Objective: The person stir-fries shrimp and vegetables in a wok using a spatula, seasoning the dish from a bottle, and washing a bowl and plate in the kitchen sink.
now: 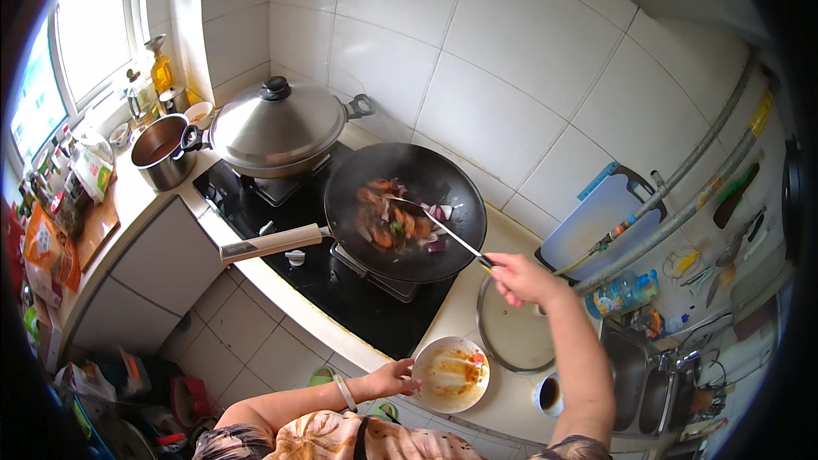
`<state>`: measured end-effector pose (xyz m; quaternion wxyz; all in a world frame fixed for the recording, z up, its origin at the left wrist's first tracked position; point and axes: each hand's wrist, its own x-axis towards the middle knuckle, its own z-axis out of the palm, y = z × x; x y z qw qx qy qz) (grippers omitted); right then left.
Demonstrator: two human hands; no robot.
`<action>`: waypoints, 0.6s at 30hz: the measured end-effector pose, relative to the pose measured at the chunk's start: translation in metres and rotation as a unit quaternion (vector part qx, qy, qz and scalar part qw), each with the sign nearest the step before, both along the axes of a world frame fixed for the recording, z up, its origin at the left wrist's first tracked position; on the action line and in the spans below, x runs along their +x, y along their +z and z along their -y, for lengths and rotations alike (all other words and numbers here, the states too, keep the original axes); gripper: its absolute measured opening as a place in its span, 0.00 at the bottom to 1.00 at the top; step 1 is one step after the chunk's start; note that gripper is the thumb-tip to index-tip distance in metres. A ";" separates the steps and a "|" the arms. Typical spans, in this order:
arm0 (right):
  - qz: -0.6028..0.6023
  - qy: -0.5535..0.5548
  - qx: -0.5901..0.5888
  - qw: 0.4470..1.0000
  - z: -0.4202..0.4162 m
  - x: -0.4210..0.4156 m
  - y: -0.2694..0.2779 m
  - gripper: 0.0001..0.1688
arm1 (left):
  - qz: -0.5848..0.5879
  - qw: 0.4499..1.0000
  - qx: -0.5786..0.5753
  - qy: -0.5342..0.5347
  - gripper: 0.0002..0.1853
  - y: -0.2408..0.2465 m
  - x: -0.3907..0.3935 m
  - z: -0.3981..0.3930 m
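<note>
My right hand (525,278) grips the dark end of a metal-shafted spatula (455,235). Its head is down among the food in a black wok (463,195). Shrimp (383,237), purple onion pieces (436,246) and a bit of green vegetable are in the wok, with faint steam above them. At the counter's front edge, my left hand (397,378) holds the left rim of a white bowl (441,390). Brown-orange sauce is smeared inside this bowl. The wok sits on the right burner of a black gas stove (377,316), its beige handle (271,244) pointing left.
A lidded steel pan (275,128) occupies the left burner, beside a saucepan (163,150). Right of the stove lie a glass lid (514,332) and a cup of dark liquid (548,393). A cutting board (591,227) leans against the wall; a sink (632,390) is at right.
</note>
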<state>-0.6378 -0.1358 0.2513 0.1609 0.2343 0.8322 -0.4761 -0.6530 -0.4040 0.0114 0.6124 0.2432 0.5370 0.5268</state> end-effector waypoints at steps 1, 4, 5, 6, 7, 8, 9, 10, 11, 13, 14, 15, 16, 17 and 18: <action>0.007 0.015 0.019 1.000 -0.001 0.007 0.015 0.26 | -0.003 1.000 -0.001 0.002 0.40 0.005 0.001 0.003; 0.024 0.043 -0.021 0.999 0.011 0.021 0.029 0.27 | -0.021 0.998 -0.047 -0.026 0.39 0.016 -0.006 0.008; 0.035 0.052 -0.054 0.997 0.015 0.021 0.022 0.27 | -0.017 0.998 -0.050 -0.029 0.39 0.014 -0.007 0.009; 0.043 0.064 -0.086 0.993 0.020 0.020 0.015 0.27 | -0.017 0.998 -0.053 -0.030 0.38 0.011 -0.007 0.010; 0.040 0.080 -0.091 0.992 0.026 0.022 0.003 0.27 | -0.013 0.998 -0.055 -0.037 0.38 0.012 -0.007 0.010; 0.007 0.066 -0.087 0.994 0.023 0.015 -0.009 0.27 | -0.012 0.998 -0.056 -0.024 0.36 0.014 -0.008 0.012; -0.022 0.050 -0.087 0.995 0.021 0.015 -0.020 0.27 | -0.002 0.998 -0.066 -0.017 0.34 0.020 -0.011 0.013; -0.028 0.028 -0.083 0.996 0.019 0.016 -0.019 0.27 | -0.004 0.997 -0.074 -0.018 0.32 0.027 -0.015 0.017; -0.033 0.005 -0.079 0.996 0.016 0.017 -0.016 0.27 | -0.007 0.996 -0.082 -0.018 0.31 0.034 -0.018 0.024; -0.053 -0.019 -0.007 0.998 0.007 0.024 0.000 0.26 | 0.026 0.997 -0.063 0.028 0.29 0.033 -0.023 0.042; -0.065 -0.025 0.059 0.996 -0.002 0.033 0.012 0.24 | 0.047 0.996 -0.052 0.048 0.28 0.032 -0.024 0.052; -0.192 0.098 0.312 0.925 -0.018 0.044 0.017 0.23 | 0.055 0.995 -0.064 0.062 0.27 0.043 -0.026 0.060; -0.141 0.083 0.370 0.914 -0.014 0.043 0.036 0.23 | 0.067 0.992 -0.066 0.086 0.27 0.043 -0.026 0.073; -0.125 0.103 0.420 0.893 -0.015 0.047 0.053 0.22 | 0.079 0.989 -0.065 0.103 0.27 0.043 -0.027 0.085; -0.104 0.130 0.445 0.880 -0.014 0.042 0.065 0.22 | 0.091 0.984 -0.076 0.131 0.26 0.041 -0.026 0.101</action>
